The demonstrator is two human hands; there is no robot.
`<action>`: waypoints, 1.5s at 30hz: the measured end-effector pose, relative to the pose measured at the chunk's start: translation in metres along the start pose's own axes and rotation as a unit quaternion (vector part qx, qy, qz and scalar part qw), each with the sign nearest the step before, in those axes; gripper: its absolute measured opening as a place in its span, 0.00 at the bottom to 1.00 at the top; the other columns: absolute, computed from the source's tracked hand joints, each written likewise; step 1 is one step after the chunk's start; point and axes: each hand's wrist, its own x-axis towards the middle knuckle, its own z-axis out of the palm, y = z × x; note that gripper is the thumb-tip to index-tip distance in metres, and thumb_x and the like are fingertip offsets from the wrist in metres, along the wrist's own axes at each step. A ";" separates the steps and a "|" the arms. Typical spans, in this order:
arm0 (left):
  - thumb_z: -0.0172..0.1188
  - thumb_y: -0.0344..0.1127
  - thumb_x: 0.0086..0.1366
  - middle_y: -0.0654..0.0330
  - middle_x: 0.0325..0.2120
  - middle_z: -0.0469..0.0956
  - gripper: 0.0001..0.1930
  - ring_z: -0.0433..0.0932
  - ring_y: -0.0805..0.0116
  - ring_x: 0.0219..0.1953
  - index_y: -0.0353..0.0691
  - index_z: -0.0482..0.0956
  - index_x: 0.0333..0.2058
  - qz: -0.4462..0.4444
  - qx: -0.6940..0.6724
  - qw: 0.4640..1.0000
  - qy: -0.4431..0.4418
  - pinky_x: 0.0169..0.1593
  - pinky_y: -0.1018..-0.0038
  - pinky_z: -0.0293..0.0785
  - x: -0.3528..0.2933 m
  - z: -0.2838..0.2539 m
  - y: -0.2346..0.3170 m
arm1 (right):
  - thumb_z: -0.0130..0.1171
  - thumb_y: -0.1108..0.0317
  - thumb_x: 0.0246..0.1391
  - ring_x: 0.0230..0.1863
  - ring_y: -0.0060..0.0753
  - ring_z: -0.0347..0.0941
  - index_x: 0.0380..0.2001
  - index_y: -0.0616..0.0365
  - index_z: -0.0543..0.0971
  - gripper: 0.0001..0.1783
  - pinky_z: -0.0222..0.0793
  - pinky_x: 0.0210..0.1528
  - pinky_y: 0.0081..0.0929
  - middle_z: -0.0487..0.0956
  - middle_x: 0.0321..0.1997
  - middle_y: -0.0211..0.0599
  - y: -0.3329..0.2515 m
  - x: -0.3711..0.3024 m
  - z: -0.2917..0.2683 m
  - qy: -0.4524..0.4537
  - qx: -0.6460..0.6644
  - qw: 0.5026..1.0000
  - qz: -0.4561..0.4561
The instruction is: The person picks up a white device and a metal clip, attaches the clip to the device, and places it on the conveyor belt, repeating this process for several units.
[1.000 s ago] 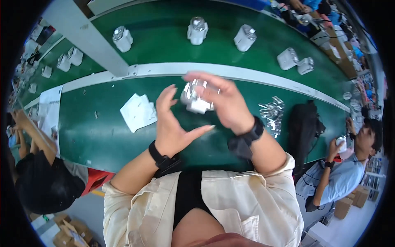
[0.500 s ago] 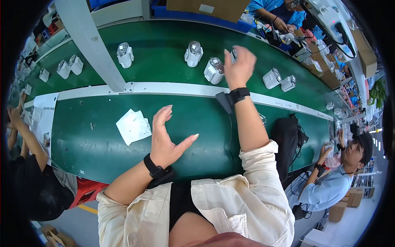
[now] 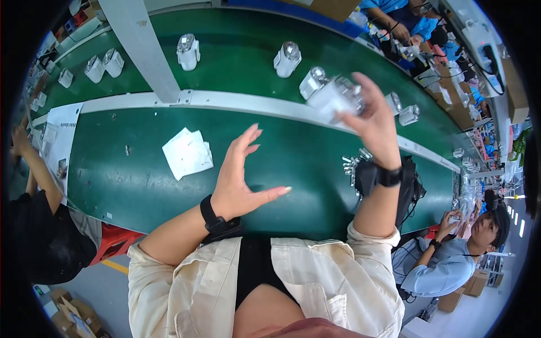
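Note:
My right hand [image 3: 376, 125] grips a white housing [image 3: 332, 102] with a clear, shiny top. It is blurred by motion and held above the white metal rail [image 3: 242, 103]. Behind it, a similar white housing [image 3: 311, 81] stands on the far green surface, partly covered in this view. My left hand [image 3: 238, 181] hovers over the near green tabletop, fingers spread and thumb out, holding nothing. To its left lies a small stack of white sheets [image 3: 187, 153]. A cluster of small shiny metal parts [image 3: 354, 164] rests below my right hand.
Several more white housings [image 3: 287, 59] stand along the far green surface. A grey post [image 3: 141, 48] rises from the rail at left. A black bag [image 3: 407, 194] lies at right beside my forearm. People sit at both sides; another person's hands [image 3: 403, 35] work across the line.
My right hand has come back toward me and to the right, bringing a white housing off the far surface. My left hand has shifted slightly right, still spread. The head view has shifted too.

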 end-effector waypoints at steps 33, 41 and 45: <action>0.76 0.32 0.46 0.50 0.41 0.79 0.41 0.81 0.61 0.38 0.32 0.65 0.58 0.107 0.182 0.976 0.044 0.40 0.73 0.78 0.009 0.037 -0.031 | 0.66 0.78 0.48 0.25 0.25 0.71 0.32 0.64 0.82 0.06 0.65 0.26 0.20 0.78 0.25 0.35 0.017 -0.079 0.081 0.069 0.099 0.991 -0.057; 0.76 0.32 0.47 0.50 0.39 0.79 0.40 0.82 0.61 0.38 0.31 0.65 0.58 0.104 0.214 0.969 0.071 0.40 0.72 0.78 0.009 0.034 -0.032 | 0.65 0.80 0.44 0.24 0.34 0.68 0.37 0.66 0.82 0.13 0.62 0.26 0.23 0.76 0.24 0.40 0.016 -0.075 0.084 0.080 -0.077 0.964 -0.243; 0.75 0.33 0.48 0.49 0.39 0.79 0.39 0.81 0.60 0.38 0.29 0.65 0.57 0.131 0.257 0.955 0.076 0.40 0.72 0.78 0.012 0.035 -0.033 | 0.65 0.79 0.43 0.23 0.36 0.68 0.41 0.66 0.82 0.17 0.63 0.25 0.25 0.76 0.25 0.40 0.016 -0.075 0.081 0.067 -0.149 0.942 -0.294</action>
